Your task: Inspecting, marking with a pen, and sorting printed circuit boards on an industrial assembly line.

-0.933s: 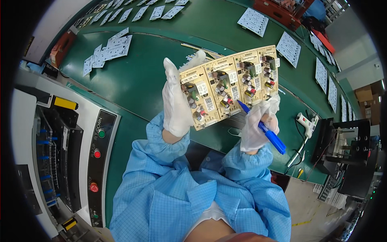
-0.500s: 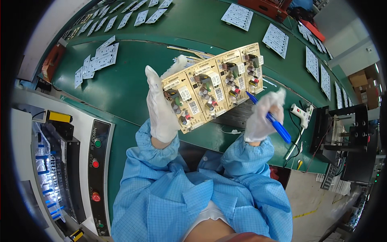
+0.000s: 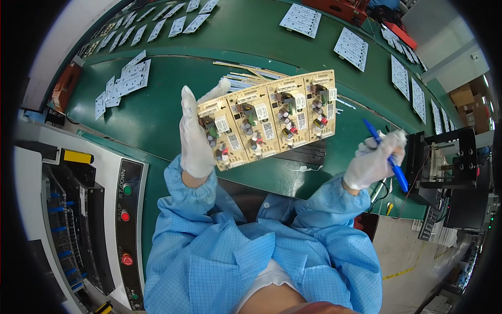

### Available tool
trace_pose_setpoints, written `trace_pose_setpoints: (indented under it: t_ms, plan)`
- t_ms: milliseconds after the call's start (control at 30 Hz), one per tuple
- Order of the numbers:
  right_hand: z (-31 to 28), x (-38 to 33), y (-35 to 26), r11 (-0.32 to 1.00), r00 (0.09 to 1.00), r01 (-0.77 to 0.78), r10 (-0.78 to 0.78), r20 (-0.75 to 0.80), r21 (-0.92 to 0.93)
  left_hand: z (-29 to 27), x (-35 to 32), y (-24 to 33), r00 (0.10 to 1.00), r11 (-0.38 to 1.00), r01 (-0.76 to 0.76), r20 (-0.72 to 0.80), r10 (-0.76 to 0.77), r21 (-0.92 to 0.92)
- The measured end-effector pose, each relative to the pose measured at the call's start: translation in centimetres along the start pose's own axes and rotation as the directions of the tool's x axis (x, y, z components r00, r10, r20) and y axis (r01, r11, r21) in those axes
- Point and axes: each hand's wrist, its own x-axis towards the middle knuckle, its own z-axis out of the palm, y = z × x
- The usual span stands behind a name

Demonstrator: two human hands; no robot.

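A tan circuit board panel (image 3: 272, 119), made of several joined boards with capacitors, coils and labels, is held up tilted over the green bench. Its left edge sits in the grip of my left hand (image 3: 196, 138), white-gloved, with the thumb in front and fingers partly hidden behind. Off to the right, apart from the panel, my right hand (image 3: 374, 162), also gloved, is closed round a blue marker pen (image 3: 398, 175) whose tip points up and to the left.
Thin strips (image 3: 246, 77) lie behind the panel. Several white-backed boards (image 3: 133, 78) rest at left, others (image 3: 351, 48) along the far green conveyor (image 3: 251, 31). A black metal fixture (image 3: 444, 157) stands at right. A machine with a button panel (image 3: 128, 225) flanks my left.
My right hand has moved away to the right with the marker pen. The panel and my left hand have shifted slightly left, and the panel lies more level.
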Motion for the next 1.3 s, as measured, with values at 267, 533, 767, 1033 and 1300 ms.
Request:
trace_pose_setpoints:
  t_ms: [267, 533, 767, 1033, 1300]
  plan:
    - [0.6, -0.3, 3.5, 0.996, 0.645, -0.093, 0.070, 0.761, -0.012, -3.9, 5.4, -4.8, 0.967, 0.858, -0.206, 0.233, 0.105, 0.470]
    - [-2.6, -1.7, 5.7, 0.929, 0.508, 0.354, -0.289, 0.811, 0.109, -4.1, 1.7, -4.5, 0.939, 0.663, -0.334, 0.297, 0.174, 0.670]
    - [1.6, 0.9, 10.2, 0.878, 0.674, 0.408, -0.106, 0.731, -0.249, -3.8, 8.3, -7.3, 0.945, 0.682, -0.323, 0.261, 0.197, 0.656]
    - [3.8, 1.4, 10.8, 0.954, 0.701, 0.006, 0.210, 0.682, -0.300, -3.1, 7.8, -8.1, 0.994, 0.934, 0.055, 0.066, -0.084, 0.353]
    - [2.0, -3.2, 3.8, 0.999, 0.553, -0.045, 0.021, 0.833, 0.005, -2.9, 6.6, -2.8, 0.917, 0.851, 0.336, -0.068, -0.394, -0.402]
